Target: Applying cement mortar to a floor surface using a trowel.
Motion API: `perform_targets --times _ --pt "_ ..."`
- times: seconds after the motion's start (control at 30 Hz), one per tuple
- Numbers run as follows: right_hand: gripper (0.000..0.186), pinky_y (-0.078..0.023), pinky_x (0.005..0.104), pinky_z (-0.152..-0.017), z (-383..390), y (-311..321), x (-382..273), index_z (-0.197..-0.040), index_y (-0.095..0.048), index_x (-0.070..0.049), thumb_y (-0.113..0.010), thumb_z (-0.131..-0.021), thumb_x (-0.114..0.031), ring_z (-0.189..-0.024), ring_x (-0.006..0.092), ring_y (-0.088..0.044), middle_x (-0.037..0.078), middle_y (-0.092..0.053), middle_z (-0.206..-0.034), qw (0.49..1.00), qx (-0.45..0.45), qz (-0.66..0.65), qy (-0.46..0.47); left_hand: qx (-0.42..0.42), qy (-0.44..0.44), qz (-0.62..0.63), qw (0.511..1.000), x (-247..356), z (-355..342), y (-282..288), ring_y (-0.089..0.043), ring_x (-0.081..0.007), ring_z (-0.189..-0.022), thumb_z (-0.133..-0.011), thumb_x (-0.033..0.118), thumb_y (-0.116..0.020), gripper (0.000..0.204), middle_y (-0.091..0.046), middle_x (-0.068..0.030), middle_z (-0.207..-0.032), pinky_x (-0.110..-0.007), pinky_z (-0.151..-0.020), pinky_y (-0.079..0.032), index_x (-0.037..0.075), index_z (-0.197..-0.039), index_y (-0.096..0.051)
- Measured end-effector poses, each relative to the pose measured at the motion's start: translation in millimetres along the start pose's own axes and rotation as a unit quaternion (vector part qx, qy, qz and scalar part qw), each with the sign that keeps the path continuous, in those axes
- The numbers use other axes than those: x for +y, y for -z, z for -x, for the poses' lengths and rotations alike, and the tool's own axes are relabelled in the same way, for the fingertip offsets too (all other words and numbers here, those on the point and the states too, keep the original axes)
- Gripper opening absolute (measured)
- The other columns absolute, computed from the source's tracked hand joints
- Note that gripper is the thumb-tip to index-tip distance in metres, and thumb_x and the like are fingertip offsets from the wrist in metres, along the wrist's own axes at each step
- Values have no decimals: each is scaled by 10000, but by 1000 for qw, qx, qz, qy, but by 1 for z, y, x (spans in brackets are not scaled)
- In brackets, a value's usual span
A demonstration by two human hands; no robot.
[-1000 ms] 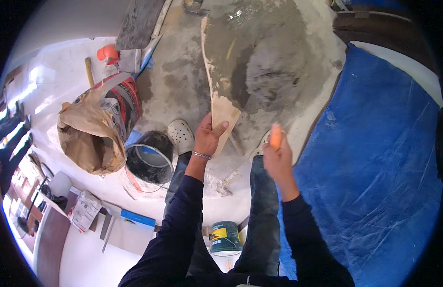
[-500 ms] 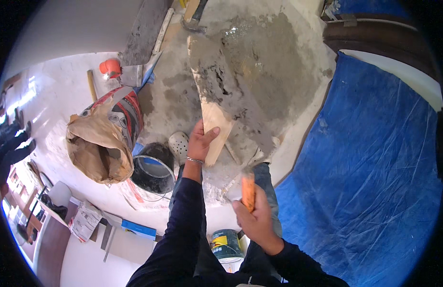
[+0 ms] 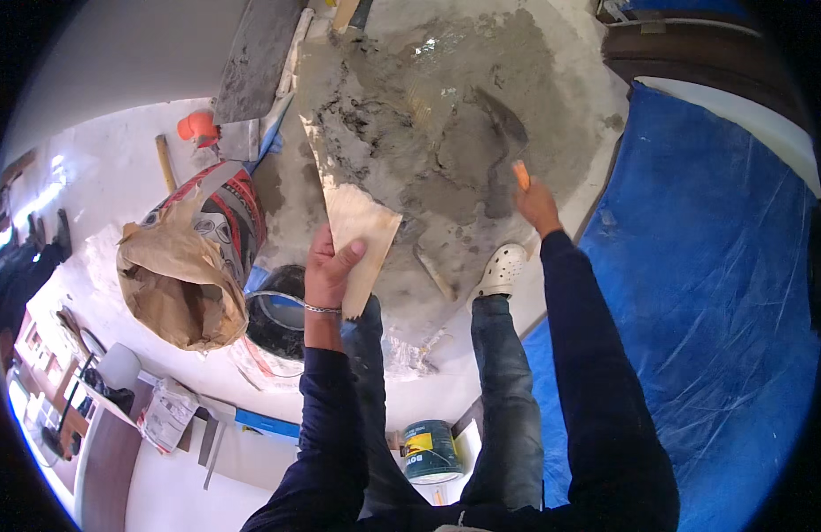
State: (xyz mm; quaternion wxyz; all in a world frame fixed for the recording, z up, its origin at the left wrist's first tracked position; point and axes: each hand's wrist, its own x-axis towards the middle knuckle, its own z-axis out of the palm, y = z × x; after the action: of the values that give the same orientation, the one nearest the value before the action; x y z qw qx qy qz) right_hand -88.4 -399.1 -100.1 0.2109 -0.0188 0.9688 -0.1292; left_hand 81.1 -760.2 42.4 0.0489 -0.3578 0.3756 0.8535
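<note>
My left hand (image 3: pixel 333 266) grips the bare near end of a wooden board (image 3: pixel 364 226), thumb on top. Lumpy grey mortar (image 3: pixel 357 133) covers the board's far part, and its right edge there is hard to tell from the wet mortar beyond. Farther right, my right hand (image 3: pixel 539 208) is closed round the orange handle (image 3: pixel 521 175) of a trowel. The trowel's dark blade (image 3: pixel 502 117) points away from me, over the wet grey patch (image 3: pixel 552 97) on the floor.
Left of me stand an open paper sack (image 3: pixel 175 301) and a black bucket (image 3: pixel 277 332). A blue tarp (image 3: pixel 694 293) spreads along the right. A small stick (image 3: pixel 435 273) lies near my white clog (image 3: pixel 502 269). A dark green tub (image 3: pixel 432 452) sits behind my legs.
My right hand has gone forward and to the right with the trowel, from near my body to the wet patch. The board has shifted left in my left hand.
</note>
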Motion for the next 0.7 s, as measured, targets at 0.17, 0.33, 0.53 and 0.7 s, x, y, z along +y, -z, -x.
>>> perform_targets --times 0.17,0.33,0.53,0.7 --pt "335 -494 391 -705 18 -2 -79 -1015 -610 -18 -651 -785 -258 -800 341 -646 210 -651 -856 958 -138 -208 -142 43 23 -24 999 -2 17 39 -634 -153 -986 -853 128 -715 471 -655 -72 -1145 -283 -859 -501 9 -1271 -534" --pt "346 -485 352 -686 17 73 -72 -1014 -629 -26 -684 -764 -259 -710 237 -602 108 -641 -797 964 -156 -215 -27 4 66 -55 996 -15 20 39 -615 -133 -992 -858 134 -712 466 -654 -57 -1139 -270 -866 -483 8 -1270 -535" --pt "333 -487 363 -682 -26 93 -68 -995 -648 -43 -692 -752 -268 -711 244 -613 126 -652 -801 957 -279 -49 62 -55 108 -58 991 -22 35 32 -604 -133 -1020 -852 118 -716 490 -647 -65 -1152 -270 -877 -475 -6 -1283 -520" --pt "340 -507 419 -744 -47 67 -83 -1035 -663 -32 -635 -776 -250 -828 361 -665 221 -677 -871 963 -262 67 4 -30 108 -62 992 -30 46 43 -604 -139 -1035 -850 105 -714 492 -641 -75 -1169 -275 -893 -473 -11 -1286 -516"
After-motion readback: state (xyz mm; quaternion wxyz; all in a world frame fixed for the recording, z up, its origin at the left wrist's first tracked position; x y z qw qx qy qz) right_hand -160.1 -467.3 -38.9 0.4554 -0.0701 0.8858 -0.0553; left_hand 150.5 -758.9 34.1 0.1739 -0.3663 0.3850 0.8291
